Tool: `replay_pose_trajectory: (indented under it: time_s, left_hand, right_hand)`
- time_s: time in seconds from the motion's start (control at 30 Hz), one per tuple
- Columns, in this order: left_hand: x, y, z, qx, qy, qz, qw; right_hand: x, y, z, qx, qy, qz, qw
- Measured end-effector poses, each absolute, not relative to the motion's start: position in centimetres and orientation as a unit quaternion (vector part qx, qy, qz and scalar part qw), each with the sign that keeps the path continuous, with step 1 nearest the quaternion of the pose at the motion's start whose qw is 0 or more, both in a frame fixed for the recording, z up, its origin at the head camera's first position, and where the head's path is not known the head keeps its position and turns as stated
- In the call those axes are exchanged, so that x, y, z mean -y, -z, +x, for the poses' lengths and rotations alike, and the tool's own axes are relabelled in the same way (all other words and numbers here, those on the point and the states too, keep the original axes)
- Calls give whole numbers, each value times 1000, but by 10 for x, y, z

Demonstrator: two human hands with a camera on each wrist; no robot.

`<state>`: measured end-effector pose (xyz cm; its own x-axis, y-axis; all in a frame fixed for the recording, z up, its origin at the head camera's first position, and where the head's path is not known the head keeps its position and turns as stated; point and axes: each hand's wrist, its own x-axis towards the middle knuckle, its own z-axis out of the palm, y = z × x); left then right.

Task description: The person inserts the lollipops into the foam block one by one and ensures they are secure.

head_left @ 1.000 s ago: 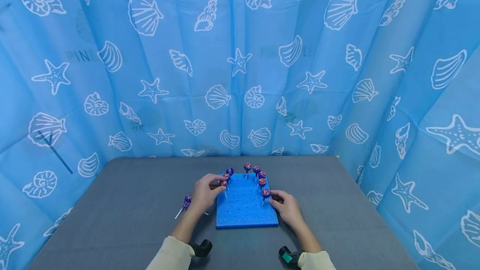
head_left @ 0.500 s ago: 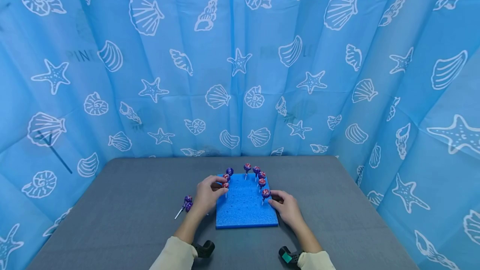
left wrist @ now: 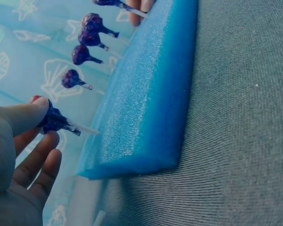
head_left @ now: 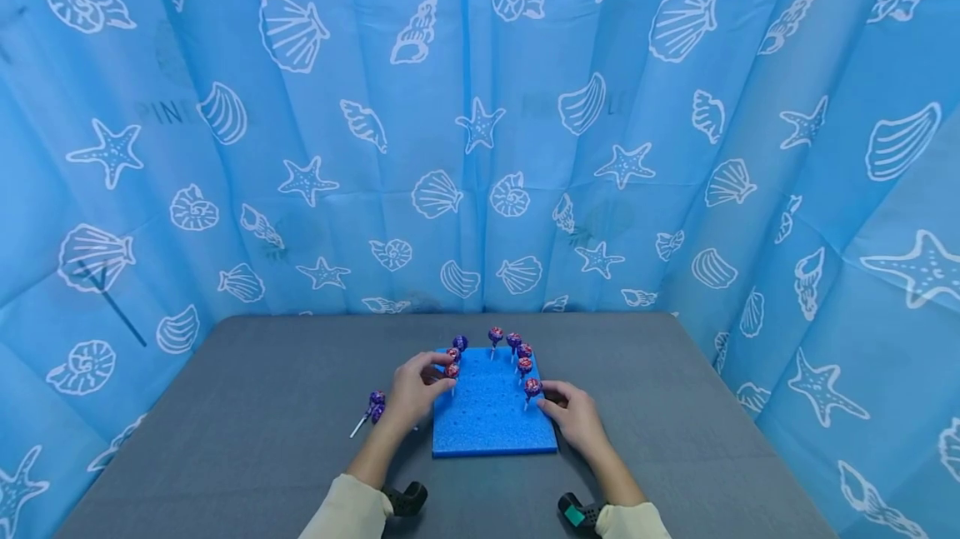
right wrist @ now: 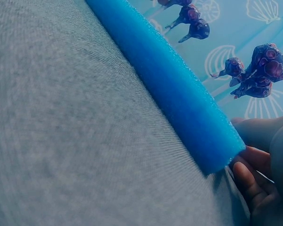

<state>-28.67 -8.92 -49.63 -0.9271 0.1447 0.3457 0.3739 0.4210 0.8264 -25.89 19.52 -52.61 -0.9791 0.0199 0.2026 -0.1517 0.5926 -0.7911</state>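
In the head view my left hand (head_left: 408, 393) pinches a lollipop (head_left: 452, 371) by its wrapped candy head at the left side of a blue foam block (head_left: 495, 435). The left wrist view shows the held lollipop (left wrist: 54, 121) tilted, its white stick meeting the foam surface; how deep the tip sits, I cannot tell. Several other lollipops (head_left: 524, 366) stand in the foam along its left, back and right edges. My right hand (head_left: 576, 416) grips the block's right edge, thumb on top and fingers at the side, as the right wrist view shows.
Loose purple-wrapped lollipops (head_left: 377, 406) lie on the grey tabletop (head_left: 285, 422), left of the block and partly behind my left forearm. A blue curtain (head_left: 480, 147) with white shell prints hangs behind the table and along both sides.
My left hand and the lollipop in it have shifted slightly to the right and toward me. The right hand and the foam block have stayed put.
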Motion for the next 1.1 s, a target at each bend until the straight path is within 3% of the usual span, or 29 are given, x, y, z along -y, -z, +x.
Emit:
replay_pose_trajectory:
  time_s: [0.73,1.1]
  left_hand:
    - [120,491,-284,865,455,-174,118]
    - [154,492,-273,909,388,-152,20]
  right_hand:
    - [-195,526,-260,886,-453,39,90]
    - [-196,528,-261,887,-450,39,93]
